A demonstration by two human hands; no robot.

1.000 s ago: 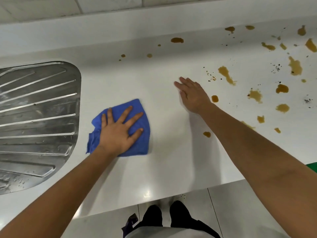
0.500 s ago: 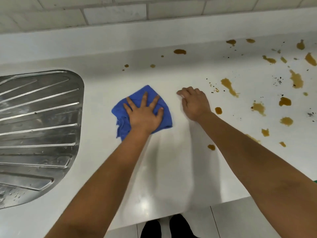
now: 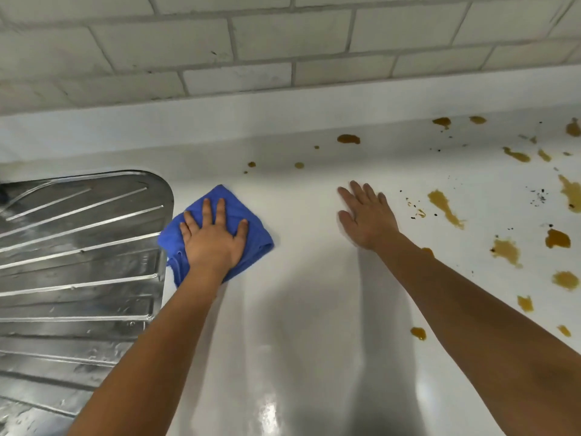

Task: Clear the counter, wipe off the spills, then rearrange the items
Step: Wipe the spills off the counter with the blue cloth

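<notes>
Table (image 3: 308,325): white, glossy, running up to a raised back edge below a tiled wall (image 3: 283,42).

Drainboard (image 3: 78,262): ribbed steel, set into the table's left part, wet with droplets near the front.

Spills (image 3: 446,209): brown blotches and dark specks, scattered over the right part of the table from the back edge toward the front edge; a few small drops lie near the back edge at mid-table. The middle strip between the arms shows no blotches.

Cloth (image 3: 248,247): blue, crumpled, lying on the table just beside the drainboard's right edge, its left corner reaching that edge.

Left hand (image 3: 213,240): grip apart, fingers straight and spread, palm pressed flat on top of the cloth; cloth shows beyond the fingertips and on both sides of the palm.

Right hand (image 3: 366,215): grip apart, fingers straight, palm flat on the bare table, well apart from the cloth, just left of the nearest blotches.
</notes>
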